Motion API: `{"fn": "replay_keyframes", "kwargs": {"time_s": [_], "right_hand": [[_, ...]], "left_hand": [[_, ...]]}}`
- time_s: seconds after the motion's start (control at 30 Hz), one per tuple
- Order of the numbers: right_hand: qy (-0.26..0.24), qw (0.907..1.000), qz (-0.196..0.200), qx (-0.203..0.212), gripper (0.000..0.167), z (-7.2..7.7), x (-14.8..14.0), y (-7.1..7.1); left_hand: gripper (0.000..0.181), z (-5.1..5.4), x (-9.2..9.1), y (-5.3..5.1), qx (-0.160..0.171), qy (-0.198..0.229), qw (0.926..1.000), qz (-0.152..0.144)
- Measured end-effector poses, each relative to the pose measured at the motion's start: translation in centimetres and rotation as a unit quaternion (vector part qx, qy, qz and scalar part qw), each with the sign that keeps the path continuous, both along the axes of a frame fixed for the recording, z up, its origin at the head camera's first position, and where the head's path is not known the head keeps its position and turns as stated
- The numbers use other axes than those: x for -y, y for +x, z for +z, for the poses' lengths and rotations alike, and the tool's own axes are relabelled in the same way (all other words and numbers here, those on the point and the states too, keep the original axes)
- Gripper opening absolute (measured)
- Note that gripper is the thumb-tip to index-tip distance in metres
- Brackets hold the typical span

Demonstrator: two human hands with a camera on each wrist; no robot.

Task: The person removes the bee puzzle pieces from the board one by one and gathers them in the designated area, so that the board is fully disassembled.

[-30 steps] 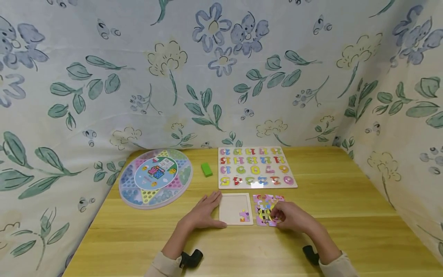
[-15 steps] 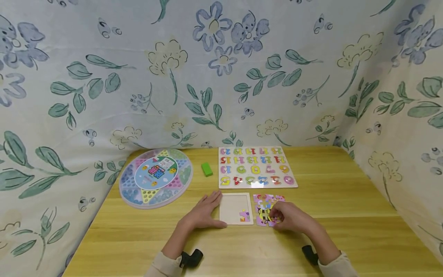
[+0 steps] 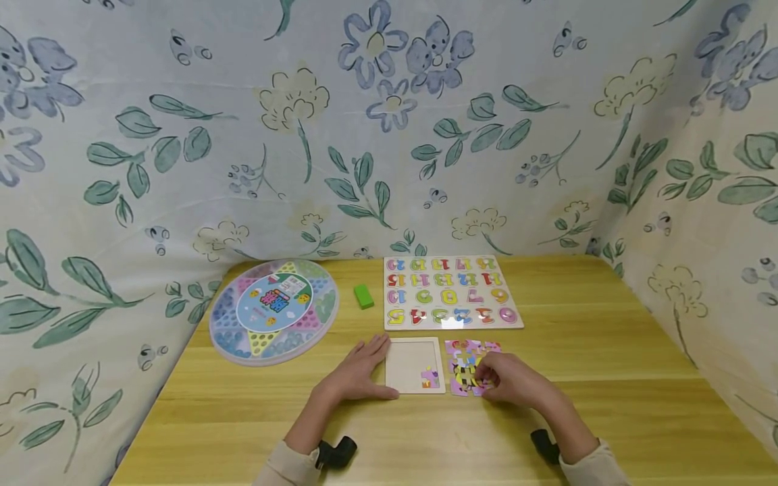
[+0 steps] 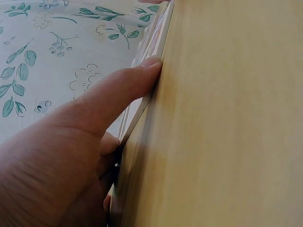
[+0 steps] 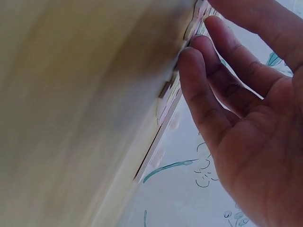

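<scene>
In the head view my left hand point(image 3: 355, 374) rests at the left side of a shallow wooden puzzle tray point(image 3: 407, 364), thumb and fingers spread along its edge. One pink and purple jigsaw piece point(image 3: 429, 378) lies in the tray's lower right corner. My left thumb point(image 4: 120, 87) touches the board's edge in the left wrist view. To the right of the tray, my right hand point(image 3: 513, 381) has bent fingers and thumb pinching at the right part of a pink and yellow jigsaw puzzle point(image 3: 462, 347). The hand partly hides the piece there. Bent right fingers point(image 5: 196, 78) also show in the right wrist view.
Behind the tray lies a number puzzle board point(image 3: 451, 293). A small green block point(image 3: 363, 297) sits to its left, and a round Chinese checkers board point(image 3: 273, 314) lies farther left. Floral cloth point(image 3: 389, 155) hangs behind the wooden table point(image 3: 583, 324).
Both hands stay nearly where they were. The right fingers shift very slightly over the jigsaw pieces; the tray and its single piece look the same.
</scene>
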State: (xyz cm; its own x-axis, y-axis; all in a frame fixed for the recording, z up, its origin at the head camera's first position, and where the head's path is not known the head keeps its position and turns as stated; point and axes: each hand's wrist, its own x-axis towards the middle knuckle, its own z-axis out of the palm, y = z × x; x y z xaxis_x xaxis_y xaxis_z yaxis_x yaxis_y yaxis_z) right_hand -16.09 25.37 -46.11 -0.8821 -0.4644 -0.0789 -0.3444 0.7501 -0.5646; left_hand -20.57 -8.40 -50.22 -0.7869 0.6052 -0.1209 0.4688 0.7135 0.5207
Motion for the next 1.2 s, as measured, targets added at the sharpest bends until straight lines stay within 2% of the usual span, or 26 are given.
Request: {"fn": "replay_keyframes", "kwargs": {"time_s": [0.53, 0.83, 1.0, 1.2], "right_hand": [[0.003, 0.9998, -0.015, 0.01, 0.027, 0.4, 1.1, -0.3], [-0.018, 0.9998, 0.004, 0.007, 0.028, 0.2, 2.8, -1.0], [-0.009, 0.9998, 0.015, -0.005, 0.023, 0.4, 4.1, -1.4], [0.001, 1.0, 0.003, 0.006, 0.029, 1.0, 6.0, -1.9]], "left_hand": [[0.107, 0.2, 0.0, -0.1, -0.004, 0.0, 1.0, -0.005], [0.108, 0.3, -0.1, -0.1, 0.004, -0.003, 1.0, -0.001], [0.107, 0.1, -0.1, -0.1, 0.003, -0.006, 1.0, 0.002], [0.107, 0.1, 0.0, -0.1, 0.001, -0.003, 1.0, -0.001]]}}
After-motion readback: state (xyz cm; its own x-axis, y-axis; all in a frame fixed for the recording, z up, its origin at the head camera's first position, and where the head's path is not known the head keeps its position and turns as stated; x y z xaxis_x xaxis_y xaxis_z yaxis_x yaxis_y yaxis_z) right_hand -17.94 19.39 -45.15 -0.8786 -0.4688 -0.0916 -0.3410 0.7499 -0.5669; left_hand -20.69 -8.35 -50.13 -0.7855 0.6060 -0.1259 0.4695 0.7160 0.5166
